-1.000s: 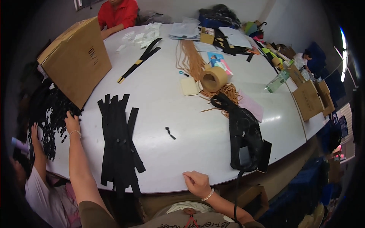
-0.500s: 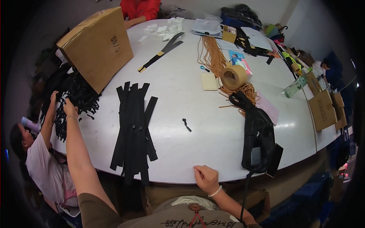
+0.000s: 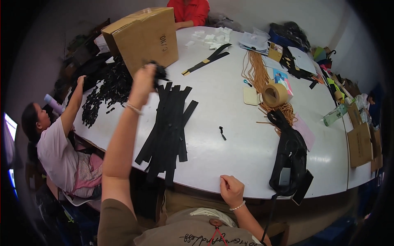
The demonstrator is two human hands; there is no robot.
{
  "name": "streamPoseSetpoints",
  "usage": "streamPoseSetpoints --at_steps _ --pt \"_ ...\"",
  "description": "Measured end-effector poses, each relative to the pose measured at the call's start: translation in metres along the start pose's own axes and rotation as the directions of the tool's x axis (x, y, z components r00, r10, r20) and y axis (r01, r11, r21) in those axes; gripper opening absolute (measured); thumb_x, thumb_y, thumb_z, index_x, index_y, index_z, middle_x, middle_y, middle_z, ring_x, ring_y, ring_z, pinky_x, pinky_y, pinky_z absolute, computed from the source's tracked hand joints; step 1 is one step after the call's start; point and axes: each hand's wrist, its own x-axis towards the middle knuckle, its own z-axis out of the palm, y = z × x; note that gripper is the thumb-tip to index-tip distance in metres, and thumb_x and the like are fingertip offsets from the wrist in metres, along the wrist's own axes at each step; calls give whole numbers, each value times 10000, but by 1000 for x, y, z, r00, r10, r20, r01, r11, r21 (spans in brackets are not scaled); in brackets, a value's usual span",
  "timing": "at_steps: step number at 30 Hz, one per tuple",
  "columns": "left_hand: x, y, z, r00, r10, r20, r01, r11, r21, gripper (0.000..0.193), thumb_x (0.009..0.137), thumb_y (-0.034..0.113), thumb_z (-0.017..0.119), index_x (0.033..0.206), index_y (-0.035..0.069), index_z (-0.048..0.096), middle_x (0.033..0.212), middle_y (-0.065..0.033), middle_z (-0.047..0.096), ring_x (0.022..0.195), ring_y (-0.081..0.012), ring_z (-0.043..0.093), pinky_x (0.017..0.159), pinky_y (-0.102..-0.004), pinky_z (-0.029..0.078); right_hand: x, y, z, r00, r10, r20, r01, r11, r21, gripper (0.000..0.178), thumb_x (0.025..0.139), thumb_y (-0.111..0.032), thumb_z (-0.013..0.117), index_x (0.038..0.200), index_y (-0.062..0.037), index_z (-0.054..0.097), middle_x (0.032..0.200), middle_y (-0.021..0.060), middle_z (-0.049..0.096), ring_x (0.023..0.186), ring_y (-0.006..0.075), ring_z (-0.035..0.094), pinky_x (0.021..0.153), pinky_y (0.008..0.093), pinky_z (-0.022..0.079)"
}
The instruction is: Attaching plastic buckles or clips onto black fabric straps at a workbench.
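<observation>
Surface: we work at a white, glossy table. At its far left stands a brown cardboard box, with a heap of small black pieces beside it. Across the right half we note tan cords, a tape roll, a black mesh bag and a clear green bottle.

Room: pale walls; a person in red sits at the far side, and a co-worker in a pale top sits at the left, one arm stretched toward the heap.

Hands: our left hand is closed around a dark clump (motion blur; we cannot count its pieces). The clump projects from the right side of that hand, in front of the box and just beyond the far ends of the crossed black strips. Our right hand is loosely curled at the near table edge; we cannot tell whether it encloses anything. A single black piece lies beyond it, apart from the strips.
</observation>
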Motion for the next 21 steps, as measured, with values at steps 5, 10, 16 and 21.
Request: streamPoseSetpoints --at_steps 5,10,16,21 --pt "-72 -14 125 955 -32 296 -49 963 264 360 876 281 470 840 -56 589 606 -121 563 534 -183 522 529 -344 433 -4 6 0 998 -47 -30 46 999 -17 55 748 -9 627 786 -42 605 585 78 530 469 224 513 431 323 392" --pt "-94 -67 177 893 9 450 -248 845 475 296 793 234 517 814 -48 607 746 -252 609 717 -368 609 698 -427 476 -5 2 2 997 -68 -23 68 998 4 59 745 -7 629 784 -42 604 591 81 533 476 230 516 437 325 398" --pt "-116 -54 179 851 -30 524 -271 830 488 359 829 290 591 990 -29 627 806 -212 639 769 -328 618 736 -376 479 -8 5 -2 998 -52 -26 51 998 -31 65 741 -4 626 790 -42 607 597 87 536 493 242 523 451 331 405" --pt "-134 -21 117 880 218 423 -383 852 358 325 861 269 567 1048 9 617 1001 -186 615 865 -323 602 795 -367 464 -3 0 1 998 -64 3 64 998 -5 58 743 -12 624 789 -43 609 606 92 545 507 251 535 461 334 412"
